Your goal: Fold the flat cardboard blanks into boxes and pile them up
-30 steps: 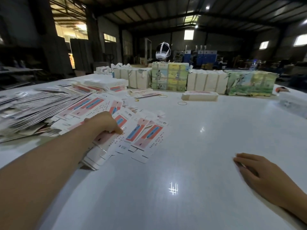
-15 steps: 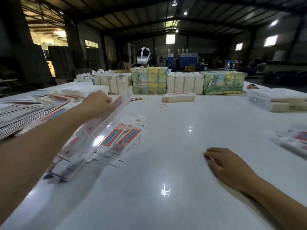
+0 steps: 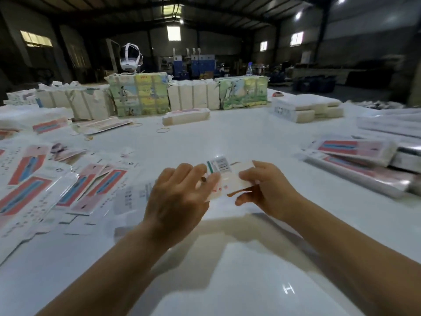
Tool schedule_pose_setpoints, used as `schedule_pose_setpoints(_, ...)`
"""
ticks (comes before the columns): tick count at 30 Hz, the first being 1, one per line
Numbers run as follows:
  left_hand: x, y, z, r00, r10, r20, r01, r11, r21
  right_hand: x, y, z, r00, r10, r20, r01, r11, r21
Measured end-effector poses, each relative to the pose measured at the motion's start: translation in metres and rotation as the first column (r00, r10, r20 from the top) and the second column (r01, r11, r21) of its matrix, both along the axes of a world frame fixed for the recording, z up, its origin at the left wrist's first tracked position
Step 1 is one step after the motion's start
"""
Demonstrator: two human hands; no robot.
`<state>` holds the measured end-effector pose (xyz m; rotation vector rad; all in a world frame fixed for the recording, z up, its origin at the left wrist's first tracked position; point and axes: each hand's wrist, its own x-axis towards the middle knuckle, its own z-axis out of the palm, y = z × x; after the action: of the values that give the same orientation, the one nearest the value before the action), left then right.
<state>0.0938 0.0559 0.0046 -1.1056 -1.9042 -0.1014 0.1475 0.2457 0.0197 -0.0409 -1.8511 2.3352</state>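
A flat cardboard blank, white with a barcode panel and pink print, is held above the table in front of me. My left hand grips its left end with curled fingers. My right hand pinches its right end between thumb and fingers. Much of the blank is hidden behind my left hand. Several more flat blanks with red and blue stripes lie fanned out on the white table at my left. Folded boxes with the same print lie piled at the right.
Wrapped bundles of packs stand in a row along the table's far side, with a single long box in front of them. Rubber bands lie nearby. White flat packs are stacked at the far right.
My left hand has lifted a blank off the fanned pile and brought it to the middle. My right hand has risen from the table and taken the blank's other end.
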Motion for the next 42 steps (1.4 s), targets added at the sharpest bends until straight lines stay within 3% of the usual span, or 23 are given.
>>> schedule_pose_setpoints(3,0.0,-0.004,-0.003,0.941,0.129,0.311,-0.14,0.99,0.014,0.001,-0.003,-0.003,0.996,0.037,-0.081,-0.022,0.984,0.174)
schedule_pose_setpoints(5,0.0,-0.006,-0.002,0.904,0.155,0.399,-0.172,0.985,0.007,0.002,-0.004,-0.005,0.994,0.04,-0.102,-0.013,0.967,0.256)
schedule_pose_setpoints(7,0.0,-0.006,0.001,0.899,0.148,0.413,-0.175,0.984,0.028,0.002,-0.008,-0.009,0.978,-0.102,-0.184,0.171,0.895,0.411)
schedule_pose_setpoints(8,0.001,-0.007,0.002,0.897,0.15,0.415,-0.183,0.982,0.042,0.003,-0.01,-0.01,0.928,-0.202,-0.312,0.352,0.749,0.561)
schedule_pose_setpoints(9,0.001,-0.006,0.004,0.892,0.159,0.423,-0.197,0.979,0.049,0.004,-0.012,-0.011,0.848,-0.232,-0.476,0.522,0.516,0.679)
schedule_pose_setpoints(10,0.003,-0.005,0.006,0.886,0.171,0.43,-0.214,0.975,0.053,0.006,-0.013,-0.011,0.766,-0.182,-0.617,0.641,0.289,0.711)
schedule_pose_setpoints(11,0.004,-0.005,0.007,0.882,0.183,0.434,-0.231,0.971,0.059,0.008,-0.014,-0.012,0.726,-0.1,-0.68,0.687,0.133,0.714)
schedule_pose_setpoints(13,0.007,-0.003,0.009,0.881,0.212,0.424,-0.264,0.962,0.066,0.007,-0.02,-0.016,0.77,-0.013,-0.638,0.638,-0.034,0.77)
schedule_pose_setpoints(14,0.009,-0.003,0.01,0.883,0.235,0.407,-0.283,0.957,0.061,0.006,-0.024,-0.019,0.811,-0.017,-0.585,0.584,-0.041,0.811)
schedule_pose_setpoints(16,0.012,-0.004,0.01,0.883,0.277,0.38,-0.317,0.947,0.045,0.006,-0.029,-0.021,0.861,-0.036,-0.508,0.508,0.123,0.852)
schedule_pose_setpoints(18,0.014,-0.005,0.01,0.876,0.287,0.387,-0.326,0.945,0.038,0.006,-0.029,-0.019,0.884,-0.095,-0.459,0.452,0.426,0.784)
schedule_pose_setpoints(20,0.016,-0.005,0.012,0.879,0.268,0.395,-0.305,0.952,0.033,0.007,-0.026,-0.013,0.934,-0.141,-0.329,0.319,0.746,0.585)
schedule_pose_setpoints(22,0.018,-0.004,0.014,0.889,0.243,0.388,-0.274,0.961,0.026,0.005,-0.023,-0.008,0.969,-0.077,-0.235,0.156,0.928,0.338)
schedule_pose_setpoints(24,0.019,-0.002,0.015,0.898,0.217,0.382,-0.242,0.97,0.02,0.003,-0.018,-0.008,0.982,-0.018,-0.189,0.065,0.968,0.244)
schedule_pose_setpoints(27,0.019,-0.004,0.015,0.909,0.206,0.361,-0.223,0.975,0.005,0.001,-0.009,-0.015,0.991,0.056,-0.118,-0.023,0.963,0.268)
schedule_pose_setpoints(32,0.018,-0.009,0.016,0.919,0.187,0.348,-0.202,0.979,0.009,0.006,-0.007,-0.011,0.972,0.193,-0.132,-0.108,0.871,0.479)
schedule_pose_setpoints(42,0.003,-0.018,0.012,0.869,0.154,0.471,-0.142,0.988,-0.062,0.005,-0.003,-0.009,0.975,0.142,-0.171,-0.046,0.882,0.468)
